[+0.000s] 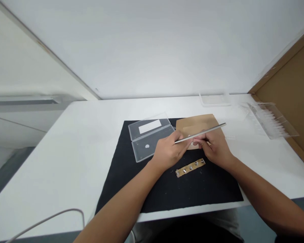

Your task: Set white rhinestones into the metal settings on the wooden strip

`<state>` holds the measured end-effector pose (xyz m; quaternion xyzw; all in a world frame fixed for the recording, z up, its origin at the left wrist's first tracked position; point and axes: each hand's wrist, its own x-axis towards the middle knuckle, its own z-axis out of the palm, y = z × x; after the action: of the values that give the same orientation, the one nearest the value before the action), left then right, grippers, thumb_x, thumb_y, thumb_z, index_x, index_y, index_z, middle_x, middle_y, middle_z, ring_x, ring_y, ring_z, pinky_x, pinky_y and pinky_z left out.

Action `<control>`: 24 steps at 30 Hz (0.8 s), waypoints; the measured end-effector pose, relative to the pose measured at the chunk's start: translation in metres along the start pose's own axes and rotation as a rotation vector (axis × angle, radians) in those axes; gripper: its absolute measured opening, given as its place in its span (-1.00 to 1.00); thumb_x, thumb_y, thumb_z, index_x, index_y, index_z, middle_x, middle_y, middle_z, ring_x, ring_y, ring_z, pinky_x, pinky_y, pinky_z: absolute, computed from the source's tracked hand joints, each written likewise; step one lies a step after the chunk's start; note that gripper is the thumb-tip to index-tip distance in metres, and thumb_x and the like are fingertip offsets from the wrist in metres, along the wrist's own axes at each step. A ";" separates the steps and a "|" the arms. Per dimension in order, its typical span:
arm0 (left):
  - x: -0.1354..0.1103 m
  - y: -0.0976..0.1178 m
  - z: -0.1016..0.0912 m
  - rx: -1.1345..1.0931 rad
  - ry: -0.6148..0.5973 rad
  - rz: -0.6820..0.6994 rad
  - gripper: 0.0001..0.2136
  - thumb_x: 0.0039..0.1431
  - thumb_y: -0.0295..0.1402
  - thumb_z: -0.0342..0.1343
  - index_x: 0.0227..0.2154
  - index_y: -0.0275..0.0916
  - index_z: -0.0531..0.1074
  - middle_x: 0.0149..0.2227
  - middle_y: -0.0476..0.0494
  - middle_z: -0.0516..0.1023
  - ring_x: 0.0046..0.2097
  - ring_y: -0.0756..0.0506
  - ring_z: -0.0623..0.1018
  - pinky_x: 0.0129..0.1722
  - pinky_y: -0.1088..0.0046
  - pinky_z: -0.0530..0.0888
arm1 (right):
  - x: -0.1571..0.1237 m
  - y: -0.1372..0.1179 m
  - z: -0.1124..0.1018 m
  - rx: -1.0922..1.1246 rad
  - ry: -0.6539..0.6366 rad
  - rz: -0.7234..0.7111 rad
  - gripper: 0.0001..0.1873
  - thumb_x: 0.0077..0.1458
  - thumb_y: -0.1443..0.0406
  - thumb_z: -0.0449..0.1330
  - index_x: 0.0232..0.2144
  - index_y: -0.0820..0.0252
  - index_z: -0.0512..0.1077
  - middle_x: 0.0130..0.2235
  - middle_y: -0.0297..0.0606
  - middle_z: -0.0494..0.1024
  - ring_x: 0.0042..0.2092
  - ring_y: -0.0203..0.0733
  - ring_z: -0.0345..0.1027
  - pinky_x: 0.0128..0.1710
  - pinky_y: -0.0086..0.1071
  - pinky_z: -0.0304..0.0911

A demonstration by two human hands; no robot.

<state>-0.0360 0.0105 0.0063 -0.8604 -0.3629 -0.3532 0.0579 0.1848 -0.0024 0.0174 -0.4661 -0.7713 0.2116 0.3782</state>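
My left hand (168, 152) is closed round one end of a long thin grey file (205, 132) that slants up to the right. My right hand (214, 147) is closed in a pinch just under the file's middle, on something too small to make out. Both hands hover over a black mat (164, 189). Below them on the mat lies a tan strip (190, 167) carrying several small shiny pieces. Behind the hands lies a brown paper sheet (196, 123).
An open clear plastic case (150, 136) with a white label lies on the mat's back left. A clear rack of pale tips (268, 119) and a shallow clear tray (214, 100) stand at the back right. A brown board (291, 87) lines the right side. A white cable (40, 221) crosses the front left.
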 end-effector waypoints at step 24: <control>0.006 0.004 -0.007 -0.170 -0.175 -0.223 -0.70 0.53 -0.28 -0.08 0.03 -0.26 0.52 -0.20 -0.21 0.70 -0.23 -0.13 0.68 -0.26 0.40 0.55 | 0.008 0.025 -0.038 -0.083 0.033 0.098 -0.74 0.43 0.05 0.12 -0.23 0.06 0.37 -0.33 -0.31 0.60 -0.37 -0.20 0.47 -0.35 -0.31 0.30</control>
<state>-0.0339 0.0083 0.0159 -0.8441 -0.4285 -0.3104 -0.0866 0.2264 0.0158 0.0275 -0.5221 -0.7493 0.1901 0.3603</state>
